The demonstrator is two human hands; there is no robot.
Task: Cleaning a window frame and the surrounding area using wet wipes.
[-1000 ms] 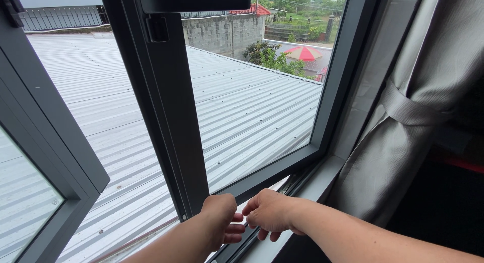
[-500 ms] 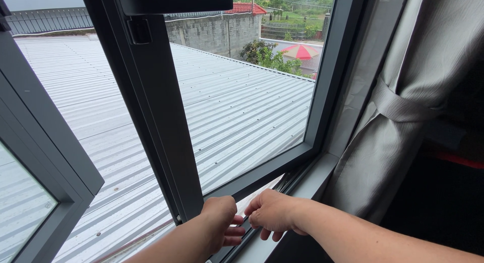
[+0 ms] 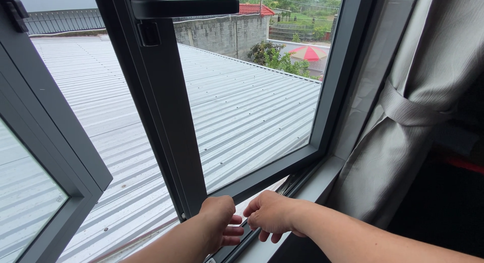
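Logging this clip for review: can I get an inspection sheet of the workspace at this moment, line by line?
Surface: grey window sill running along the bottom track of the window.
Job's things: dark window sash, swung open, with a black lever handle at the top; both hands are at its bottom corner by the track.
Clutter: nothing seen.
Grips: left hand curled at the foot of the sash; right hand beside it, fingers bent down into the track. What they pinch is hidden.
Cables: nothing seen.
Surroundings: second open sash on the left, tied grey curtain on the right, corrugated metal roof outside, red umbrella beyond.
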